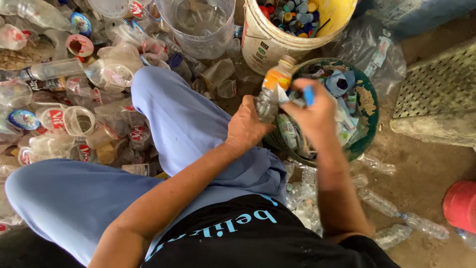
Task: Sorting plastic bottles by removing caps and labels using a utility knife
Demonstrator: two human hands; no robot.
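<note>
Dozens of clear plastic cups and bottles (74,99) fill the floor left of the green basin (369,106), the heap cut off by the frame's top and left edges. The basin itself, part hidden behind both hands, holds torn labels and wrappers. Just above it stands a white bucket (263,44) of coloured caps, its top cropped; left of that, a clear tub (198,30). Bare dirt floor lies open to the basin's right, up to a red container (461,206) clipped by the edge. Over the basin's left rim, the left hand (245,126) is wrapped around a clear bottle (270,94) with an orange label. The right hand (317,111) pinches something blue (308,95), blurred beyond telling, beside the bottle.
</note>
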